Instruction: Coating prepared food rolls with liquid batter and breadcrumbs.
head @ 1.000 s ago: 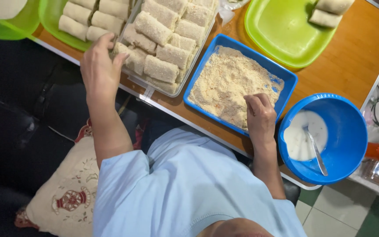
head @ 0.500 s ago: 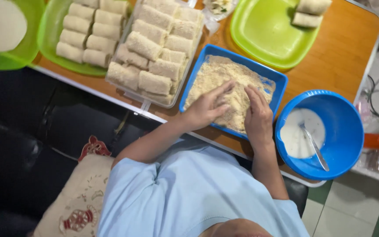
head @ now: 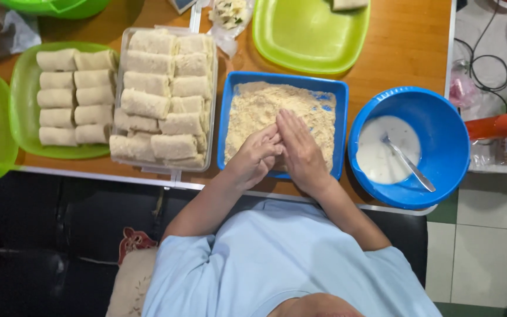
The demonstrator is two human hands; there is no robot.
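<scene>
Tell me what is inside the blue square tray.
The blue tray holds pale breadcrumbs. The left hand and right hand press together over them; whatever lies beneath the hands is covered.

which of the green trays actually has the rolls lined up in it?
The green tray at far left, beside the clear container: it holds two neat columns of pale rolls. The green tray at top centre is nearly bare, one piece at its top edge.
</scene>
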